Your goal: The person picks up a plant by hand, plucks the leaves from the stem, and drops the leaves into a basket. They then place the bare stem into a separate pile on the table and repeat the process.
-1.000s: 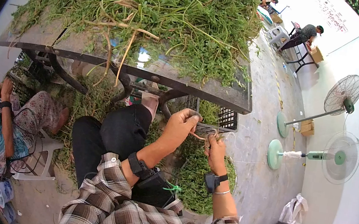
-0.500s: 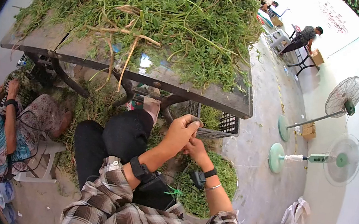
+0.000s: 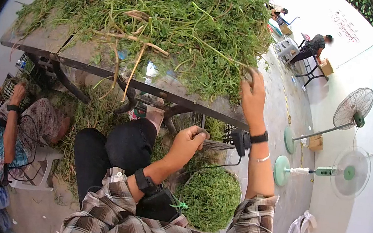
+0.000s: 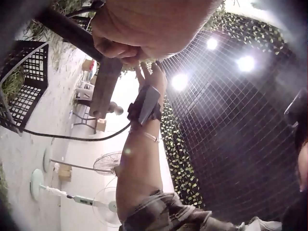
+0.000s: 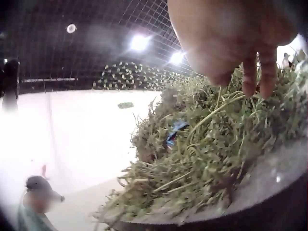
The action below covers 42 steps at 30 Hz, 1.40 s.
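Observation:
My left hand (image 3: 185,147) is held above my lap with its fingers curled and thumb against the index finger; no item shows in it. In the left wrist view the same curled left hand (image 4: 144,29) fills the top. My right hand (image 3: 253,99) reaches over the right edge of the table (image 3: 80,62), fingers mostly straight, at the heap of green stems (image 3: 173,34). A long pale stem meets its fingertips; whether they grip it I cannot tell. In the right wrist view, the right hand's fingers (image 5: 255,72) hang down over the leafy heap (image 5: 211,139).
Below, a round container of greens (image 3: 211,197) stands right of my knees, near a black crate (image 3: 226,136). Two fans (image 3: 355,108) stand at the right. A seated person (image 3: 0,134) is at the left; another person (image 3: 316,46) leans over a far table.
My right hand has left my left hand and moved up to the heap, its fingers straightening. The left hand has stayed nearly in place; the thin stem earlier between both hands no longer shows.

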Motion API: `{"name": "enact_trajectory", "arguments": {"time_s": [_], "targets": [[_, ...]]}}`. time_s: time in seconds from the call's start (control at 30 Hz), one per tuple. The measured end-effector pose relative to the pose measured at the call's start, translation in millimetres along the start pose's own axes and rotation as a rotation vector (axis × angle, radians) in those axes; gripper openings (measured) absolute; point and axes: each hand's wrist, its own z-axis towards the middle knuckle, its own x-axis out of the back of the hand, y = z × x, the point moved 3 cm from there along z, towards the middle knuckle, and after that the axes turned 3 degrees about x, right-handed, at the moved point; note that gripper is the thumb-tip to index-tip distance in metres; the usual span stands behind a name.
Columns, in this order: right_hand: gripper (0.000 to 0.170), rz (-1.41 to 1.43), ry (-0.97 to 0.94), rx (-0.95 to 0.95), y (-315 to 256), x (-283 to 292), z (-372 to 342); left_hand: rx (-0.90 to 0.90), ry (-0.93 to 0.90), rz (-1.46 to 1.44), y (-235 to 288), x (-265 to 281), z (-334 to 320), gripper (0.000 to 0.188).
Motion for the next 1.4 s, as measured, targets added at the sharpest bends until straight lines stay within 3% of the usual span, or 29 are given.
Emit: {"name": "enact_trajectory", "arguments": {"time_s": [0.13,0.23,0.33,0.4,0.53,0.6,0.67,1.1,1.4], "targets": [[0.038,-0.190,0.016,0.102,15.5,-17.9,28.6,-0.001,-0.014,-0.001,-2.8,-2.9,0.1,0.017],[0.042,-0.097,-0.067,-0.030,20.4,-30.2,35.5,0.015,-0.032,-0.026,-3.1,-2.8,0.2,0.017],[0.038,-0.011,-0.082,-0.096,13.6,-32.8,33.7,0.010,-0.029,-0.030,-3.9,-3.5,0.0,0.017],[0.031,-0.180,-0.155,-0.077,9.9,-33.7,28.8,0.019,-0.031,-0.019,-1.3,-5.1,-2.4,0.017],[0.025,-0.137,-0.175,-0.093,7.9,-31.6,14.0,0.021,-0.050,-0.022,-0.8,-6.0,-2.0,0.017],[0.023,-0.113,-0.101,0.022,6.1,-30.6,2.2,0.011,-0.041,-0.027,-1.8,-5.2,-1.5,0.017],[0.022,-0.014,-0.140,-0.189,6.3,-25.8,-10.4,0.006,-0.043,-0.028,-2.9,-5.4,-1.8,0.017],[0.019,0.168,0.162,-0.334,-5.7,22.5,-48.7,0.024,-0.058,-0.022,-4.6,-4.6,-1.2,0.018],[0.017,0.302,0.167,-0.427,-21.3,31.7,-76.2,0.005,-0.051,-0.009,-3.2,-6.3,-1.8,0.018]]}}
